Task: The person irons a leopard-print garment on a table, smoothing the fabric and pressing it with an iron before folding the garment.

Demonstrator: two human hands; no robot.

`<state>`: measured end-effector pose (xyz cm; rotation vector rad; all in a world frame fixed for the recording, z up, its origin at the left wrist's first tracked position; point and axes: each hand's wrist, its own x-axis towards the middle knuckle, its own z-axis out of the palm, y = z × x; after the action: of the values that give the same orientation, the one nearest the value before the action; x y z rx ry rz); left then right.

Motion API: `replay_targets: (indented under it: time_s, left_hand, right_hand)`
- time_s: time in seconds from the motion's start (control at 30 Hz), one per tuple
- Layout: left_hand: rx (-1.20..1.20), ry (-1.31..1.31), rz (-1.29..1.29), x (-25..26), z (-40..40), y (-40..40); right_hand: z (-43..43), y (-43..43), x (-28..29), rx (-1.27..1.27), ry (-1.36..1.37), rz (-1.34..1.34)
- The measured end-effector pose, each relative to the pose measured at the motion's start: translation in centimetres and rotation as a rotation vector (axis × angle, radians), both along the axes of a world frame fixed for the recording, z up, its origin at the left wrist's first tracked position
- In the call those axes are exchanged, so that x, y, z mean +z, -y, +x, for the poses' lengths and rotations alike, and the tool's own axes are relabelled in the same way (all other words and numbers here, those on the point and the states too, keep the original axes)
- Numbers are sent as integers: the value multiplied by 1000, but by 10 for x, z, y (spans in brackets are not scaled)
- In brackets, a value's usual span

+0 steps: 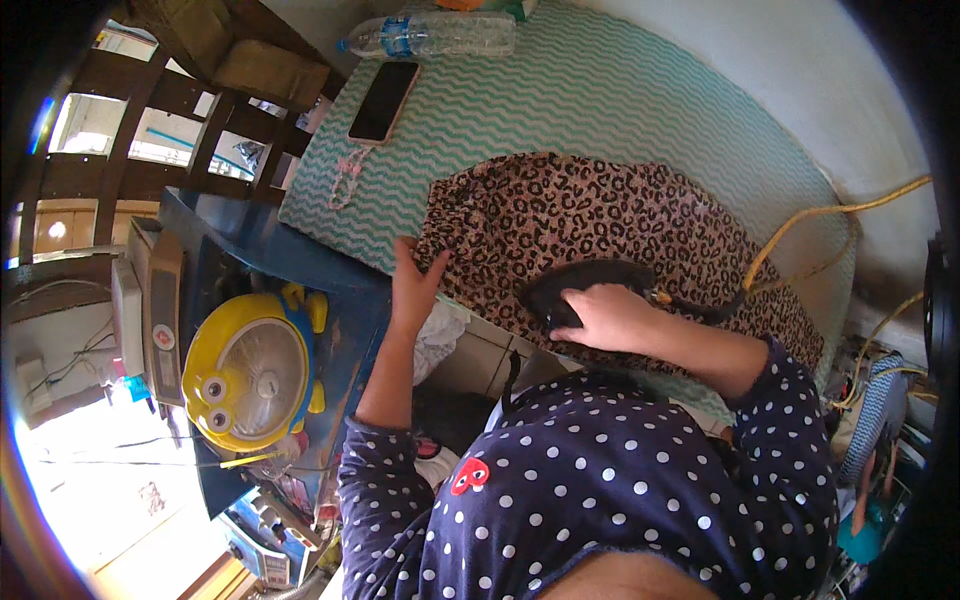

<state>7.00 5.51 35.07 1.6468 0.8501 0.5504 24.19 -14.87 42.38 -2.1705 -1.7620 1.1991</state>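
A leopard-print garment [600, 202] with a gathered elastic edge lies spread over a padded surface covered in green-and-white zigzag cloth [585, 97]. My right hand [600, 319] grips the handle of a dark clothes iron [551, 289], which rests on the garment near its front edge. The iron's tip points left, and a yellow cord [795, 217] runs from its back toward the right wall. At the gathered edge, my left hand [420, 274] pinches the fabric between thumb and fingers.
A smartphone [385, 103] with a beaded strap [347, 176] and a plastic water bottle [442, 35] lie at the far left of the cloth. On a blue table [345, 330] to the left stands a yellow cartoon-shaped fan [247, 382]. A slatted wooden screen [97, 180] is behind it.
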Motion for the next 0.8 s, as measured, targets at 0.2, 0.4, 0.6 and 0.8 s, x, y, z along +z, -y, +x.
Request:
replay_targets:
  time_s: [0.2, 0.4, 0.6, 0.8]
  left_hand:
    - [133, -259, 105, 7, -1, -5]
    - [152, -244, 448, 24, -9, 1]
    - [18, -103, 882, 39, 34, 73]
    - [-641, -506, 1064, -9, 79, 168]
  right_hand:
    - [-11, -60, -5, -24, -21, 141]
    - [-4, -41, 5, -40, -127, 190]
    - [32, 66, 9, -162, -60, 93]
    - [84, 177, 16, -486, -1, 95]
